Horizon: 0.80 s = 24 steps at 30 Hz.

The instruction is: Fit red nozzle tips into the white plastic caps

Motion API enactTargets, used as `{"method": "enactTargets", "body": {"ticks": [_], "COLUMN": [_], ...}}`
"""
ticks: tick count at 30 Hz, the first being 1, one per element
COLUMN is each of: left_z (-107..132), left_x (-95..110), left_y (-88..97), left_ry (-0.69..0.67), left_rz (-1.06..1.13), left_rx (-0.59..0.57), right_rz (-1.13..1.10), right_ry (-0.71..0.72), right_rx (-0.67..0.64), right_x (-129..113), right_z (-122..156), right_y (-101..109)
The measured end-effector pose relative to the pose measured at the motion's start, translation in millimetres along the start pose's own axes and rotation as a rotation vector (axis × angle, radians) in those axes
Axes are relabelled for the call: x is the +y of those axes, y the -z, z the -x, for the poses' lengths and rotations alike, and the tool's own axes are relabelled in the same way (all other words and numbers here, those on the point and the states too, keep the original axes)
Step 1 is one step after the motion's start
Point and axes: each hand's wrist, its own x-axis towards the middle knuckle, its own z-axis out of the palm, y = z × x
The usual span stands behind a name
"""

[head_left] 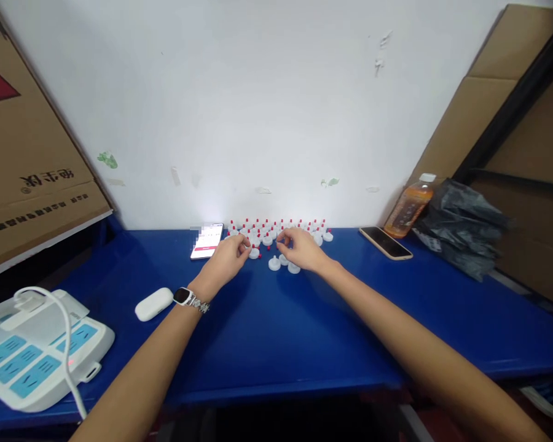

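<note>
Rows of white round caps with red tips [267, 239] stand on the blue table by the wall. My left hand [228, 258], with a watch [183, 296] on its wrist, is at the left of the rows. Its thumb and fingers are pinched beside a red-tipped white cap [254, 253]; whether something small is between them is hidden. My right hand [301, 247] reaches over the right part of the group, its thumb and index finger curled together, contents too small to make out. Below it are white caps without red tips [274, 264]. A loose red tip [260, 256] lies between my hands.
A lit phone [207, 241] lies left of the caps, and a white earbud case [153, 304] is nearer. At left is a power strip [41, 368] with a cable. At right are a dark phone [386, 242], an orange drink bottle [410, 205] and a black plastic bag [465, 218].
</note>
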Motion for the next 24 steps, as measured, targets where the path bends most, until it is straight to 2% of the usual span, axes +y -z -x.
{"method": "enactTargets", "body": {"ticks": [5,10,14,17,20,24], "left_z": [1.0,1.7,2.1,1.8,0.9,1.2], "left_x": [-18.5,-18.6,-16.7,-15.9,-13.2,-3.1], "left_y": [3.3,2.6,2.2,3.3,5.1,5.1], "left_ry": [0.044,0.037,0.038,0.038,0.032,-0.023], "left_rz": [0.047,0.081,0.104,0.098,0.100,0.123], "left_rx": [-0.011,-0.020,-0.026,-0.003,0.052,0.111], "right_rz": [0.190,0.242,0.194,0.077,-0.189,-0.672], "right_ry": [0.074,0.032,0.017,0.012,0.003,-0.080], "right_rx": [-0.074,-0.161,-0.154,-0.064,0.049,0.008], "right_x": [-26.2,-37.7,-39.5,-37.0,-32.6,-28.0], "right_z": [-21.1,-30.9,-33.1,-32.6,-27.8,-10.5], "right_y": [-20.1,-38.8,-45.0,-42.3,-32.2,-15.2]}}
